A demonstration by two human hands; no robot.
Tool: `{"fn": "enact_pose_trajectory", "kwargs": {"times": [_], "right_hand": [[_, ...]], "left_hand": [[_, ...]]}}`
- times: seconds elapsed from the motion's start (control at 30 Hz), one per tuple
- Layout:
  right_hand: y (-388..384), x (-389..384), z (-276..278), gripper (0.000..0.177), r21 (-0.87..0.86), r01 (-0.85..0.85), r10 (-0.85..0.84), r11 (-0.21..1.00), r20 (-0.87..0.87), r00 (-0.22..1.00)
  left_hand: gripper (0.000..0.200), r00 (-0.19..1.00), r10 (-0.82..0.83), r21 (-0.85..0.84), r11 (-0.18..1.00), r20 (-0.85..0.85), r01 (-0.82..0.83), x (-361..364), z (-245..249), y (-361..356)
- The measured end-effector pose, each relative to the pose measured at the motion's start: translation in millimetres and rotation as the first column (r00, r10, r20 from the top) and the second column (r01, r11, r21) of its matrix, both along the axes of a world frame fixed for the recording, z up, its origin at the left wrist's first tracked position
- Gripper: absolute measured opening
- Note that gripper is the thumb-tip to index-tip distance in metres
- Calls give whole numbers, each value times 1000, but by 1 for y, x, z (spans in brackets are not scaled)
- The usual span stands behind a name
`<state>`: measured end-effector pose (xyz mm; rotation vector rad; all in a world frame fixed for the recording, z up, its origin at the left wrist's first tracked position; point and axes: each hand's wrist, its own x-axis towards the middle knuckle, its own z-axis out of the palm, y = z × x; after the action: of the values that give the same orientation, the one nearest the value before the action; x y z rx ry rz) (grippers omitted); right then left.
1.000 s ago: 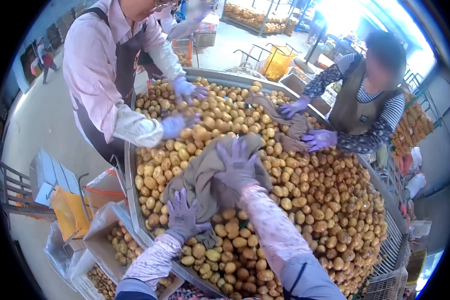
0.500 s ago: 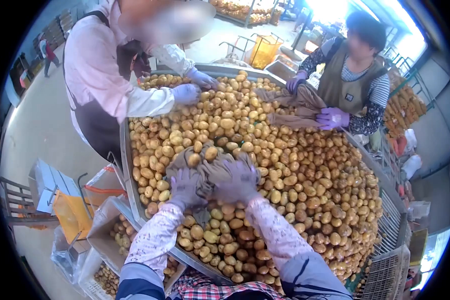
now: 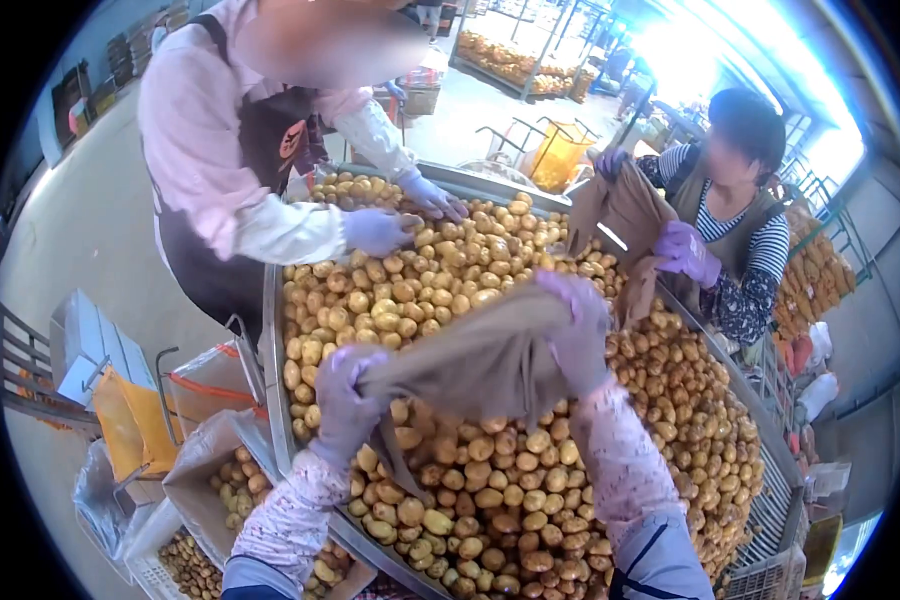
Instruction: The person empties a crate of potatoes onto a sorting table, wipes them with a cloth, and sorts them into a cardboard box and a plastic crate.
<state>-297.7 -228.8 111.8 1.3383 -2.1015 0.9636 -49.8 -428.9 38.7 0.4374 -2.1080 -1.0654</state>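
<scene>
A grey-brown cloth (image 3: 475,360) is stretched in the air between my two hands, above a heap of potatoes (image 3: 510,475). My left hand (image 3: 348,405), in a purple-grey glove, is closed on the cloth's left end. Gripping the right end is my right hand (image 3: 580,335), also gloved and held higher. Loose corners hang down from both ends, one reaching close to the potatoes on the left. The cloth hides part of the heap behind it.
A metal-rimmed sorting table (image 3: 275,400) holds the heap. At the far left a co-worker's gloved hands (image 3: 380,230) touch potatoes; at the right another person lifts a brown cloth (image 3: 620,220). Lined boxes (image 3: 220,465) stand at lower left, a plastic crate (image 3: 765,578) at lower right.
Both hands have lifted the cloth off the potatoes and spread apart, the right one moving up and right. The co-worker at the right has also raised a cloth.
</scene>
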Motion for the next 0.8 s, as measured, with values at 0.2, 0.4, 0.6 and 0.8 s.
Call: {"fn": "enact_pose_trajectory", "kwargs": {"times": [0.2,0.4,0.6,0.8], "right_hand": [[-147,-72,-76,70,376,327,-294,867,-143,945],[-198,-87,-233,70,625,-198,-213,755,519,828],[-158,-59,-188,60,644,-191,-134,741,421,897],[-58,-6,-144,55,645,-152,-245,749,483,841]], "left_hand": [[88,639,182,-247,969,748,12,-110,-89,-68],[98,596,260,-359,932,759,50,-150,-100,-81],[94,521,94,-248,940,848,235,-123,-74,-60],[77,635,15,-323,870,772,372,-81,-56,7]]}}
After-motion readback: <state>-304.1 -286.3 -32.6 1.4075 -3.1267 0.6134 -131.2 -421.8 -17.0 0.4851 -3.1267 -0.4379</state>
